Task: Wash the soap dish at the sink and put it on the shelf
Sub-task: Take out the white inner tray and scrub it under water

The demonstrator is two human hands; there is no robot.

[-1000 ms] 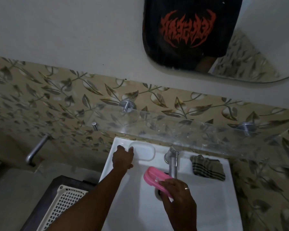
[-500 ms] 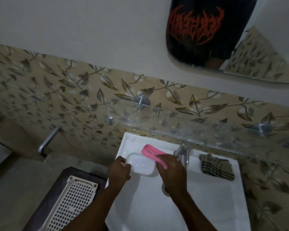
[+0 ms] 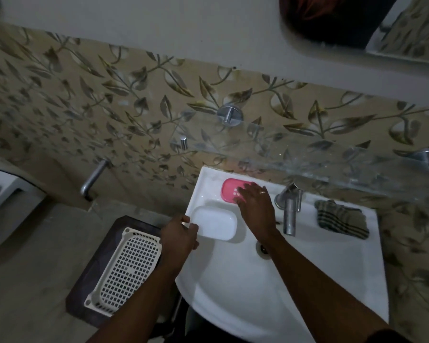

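A white soap dish tray [image 3: 214, 222] hangs over the left part of the white sink [image 3: 320, 263]. My left hand [image 3: 180, 235] grips its left end. A pink slotted insert [image 3: 229, 190] lies flat on the sink's back left ledge. My right hand [image 3: 254, 203] rests on the insert with fingers spread and straight. A clear glass shelf [image 3: 307, 154] runs along the tiled wall above the sink.
A metal tap [image 3: 289, 211] stands at the sink's back middle, with a striped cloth [image 3: 341, 219] to its right. The drain [image 3: 264, 250] is just under my right forearm. A white perforated basket [image 3: 124, 271] sits on a dark stool left of the sink.
My right hand carried the pink insert from over the basin to the back left ledge and laid it flat. My left hand lifted the white tray off the ledge toward the basin.
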